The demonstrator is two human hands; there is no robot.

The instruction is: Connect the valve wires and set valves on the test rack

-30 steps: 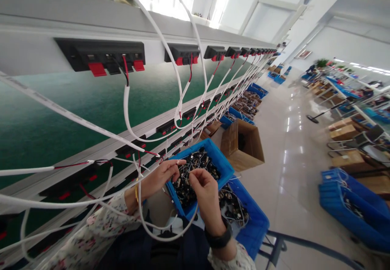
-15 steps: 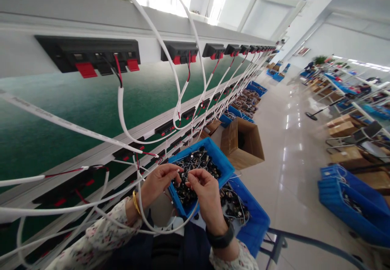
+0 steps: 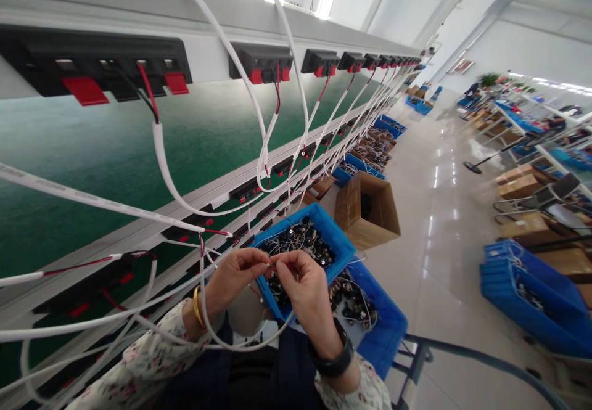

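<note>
Thin white wire [image 3: 272,262] is pinched between the fingertips of both hands, right where they meet at the centre of the view, just above the near blue bin [image 3: 340,243]. Going by size: one long green-faced panel [image 3: 92,169] fills the whole 9 to 12 o'clock side, carrying rows of black-and-red clip sockets [image 3: 261,65]; two show clearly near the top, and the rest shrink toward 1 o'clock too small to count. Several thick white cables [image 3: 161,163] loop down from the sockets, with red and black cores showing at their ends. Two blue bins sit stacked at 5 o'clock of the hands: the near blue bin on top, heaped with small dark parts [image 3: 305,240], and a lower blue bin [image 3: 388,330] holding more of them. One open cardboard box [image 3: 367,209] stands at 2 o'clock of the bins. Another stack of blue bins [image 3: 518,287] lies well apart at 3 o'clock. Left hand [image 3: 234,274] has thumb and forefinger closed tight on the wire, the other fingers curled; a gold bangle [image 3: 198,306] rings its wrist. Right hand [image 3: 303,283] is pinched shut on the same wire, with a black watch [image 3: 330,360] on its wrist.
</note>
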